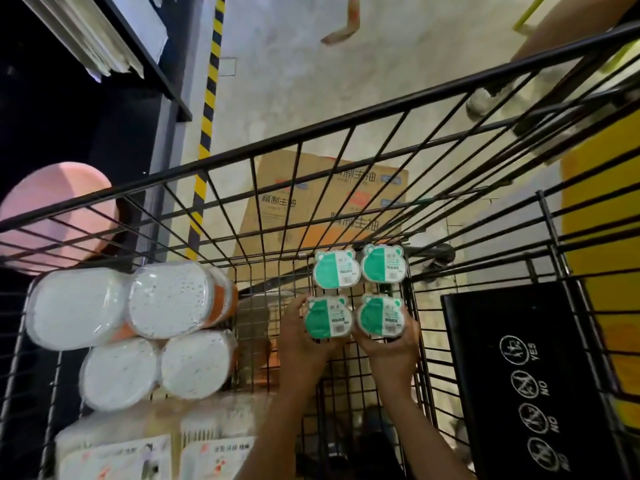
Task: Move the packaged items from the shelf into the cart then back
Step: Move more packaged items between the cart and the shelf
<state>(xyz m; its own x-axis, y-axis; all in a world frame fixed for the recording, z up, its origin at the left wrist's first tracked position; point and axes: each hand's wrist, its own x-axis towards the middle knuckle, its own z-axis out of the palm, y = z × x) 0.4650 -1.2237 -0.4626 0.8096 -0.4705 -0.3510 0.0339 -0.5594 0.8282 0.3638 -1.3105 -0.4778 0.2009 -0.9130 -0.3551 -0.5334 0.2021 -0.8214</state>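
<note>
Low and right of centre in the frame, inside the black wire cart [346, 140], the left hand [301, 337] and right hand [389, 344] each grip 1 of the 2 nearer green-and-white bear-shaped packs [329, 318], with 2 more just above

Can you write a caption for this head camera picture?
Both hands, left and right, hold a green four-pack inside the wire cart.
</note>
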